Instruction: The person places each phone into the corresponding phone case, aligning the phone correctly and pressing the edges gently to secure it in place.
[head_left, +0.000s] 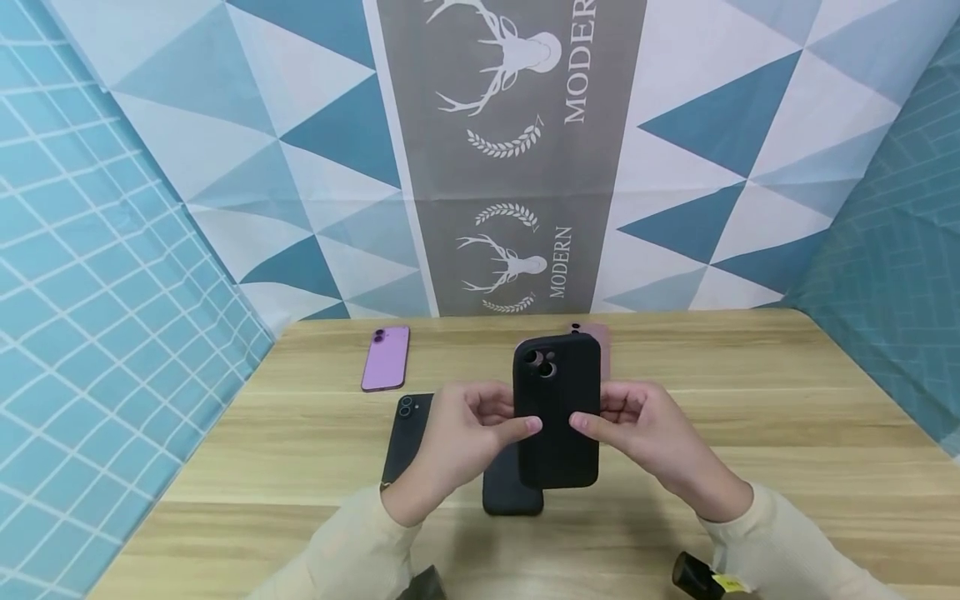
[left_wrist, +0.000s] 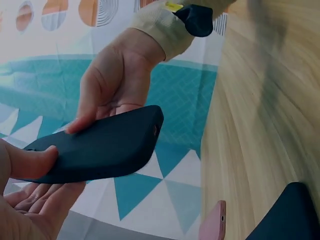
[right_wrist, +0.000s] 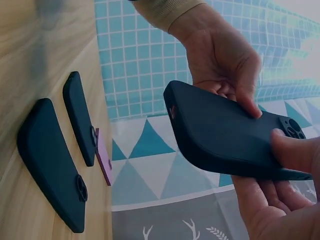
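A phone in a black case point(head_left: 559, 450) is held up above the table, its back with the camera lenses facing me. My left hand point(head_left: 474, 427) pinches its left edge, thumb on the back and fingers behind. On the opposite edge, my right hand point(head_left: 654, 429) grips it the same way. In the left wrist view the phone point(left_wrist: 107, 145) tilts between both hands, and the right wrist view shows the phone's point(right_wrist: 225, 135) bottom end. Below it on the table lies another black-cased phone point(head_left: 513, 492), partly hidden. A further black phone point(head_left: 405, 437) lies behind my left wrist.
A purple phone point(head_left: 386, 358) lies toward the back left of the wooden table point(head_left: 787, 417). Near the back edge a pink phone point(head_left: 602, 343) is partly covered by the held one. Patterned cloth point(head_left: 300, 167) hangs behind the table.
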